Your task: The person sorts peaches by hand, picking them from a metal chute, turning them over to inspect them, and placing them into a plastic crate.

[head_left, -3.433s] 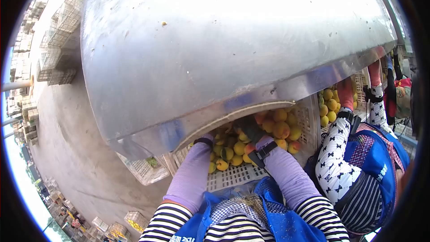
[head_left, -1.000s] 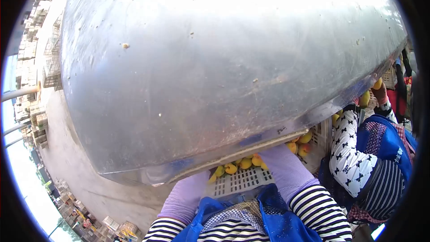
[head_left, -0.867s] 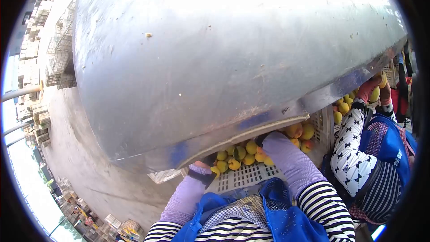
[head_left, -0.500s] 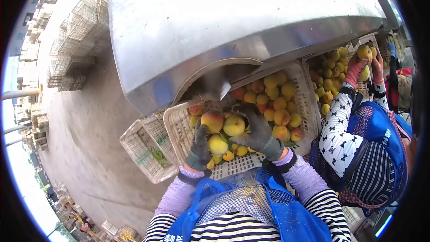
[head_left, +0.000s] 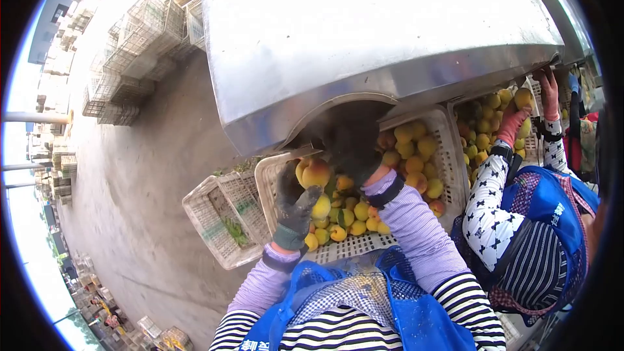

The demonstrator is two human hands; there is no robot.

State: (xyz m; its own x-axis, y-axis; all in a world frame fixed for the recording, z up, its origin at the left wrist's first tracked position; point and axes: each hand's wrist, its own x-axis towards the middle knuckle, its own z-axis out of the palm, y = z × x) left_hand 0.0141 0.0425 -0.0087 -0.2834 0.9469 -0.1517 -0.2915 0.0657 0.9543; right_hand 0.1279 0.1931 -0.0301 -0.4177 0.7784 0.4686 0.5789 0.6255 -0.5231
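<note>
Many yellow and red peaches (head_left: 359, 210) lie in a white slatted crate (head_left: 455, 156) in front of me. Over the crate's left part, my left hand (head_left: 294, 205), in a dark glove, is closed around a large yellow-red peach (head_left: 313, 173); another yellow peach (head_left: 321, 207) is just below, against its fingers. My right hand (head_left: 353, 146), also gloved, reaches up to the dark curved opening (head_left: 354, 109) in the metal machine's edge. Shadow and blur hide its fingers and anything in them.
A smooth metal housing (head_left: 383, 32) overhangs the crate. To the left stands another white crate (head_left: 208, 224) with some leaves inside. A co-worker in a blue vest (head_left: 552, 201) on the right holds a peach (head_left: 523, 98) over another peach crate. Stacked crates (head_left: 140, 42) stand at the upper left.
My right hand has moved up from the peaches to the opening. The large peach and the yellow one remain at my left hand. The co-worker's two hands have moved apart.
</note>
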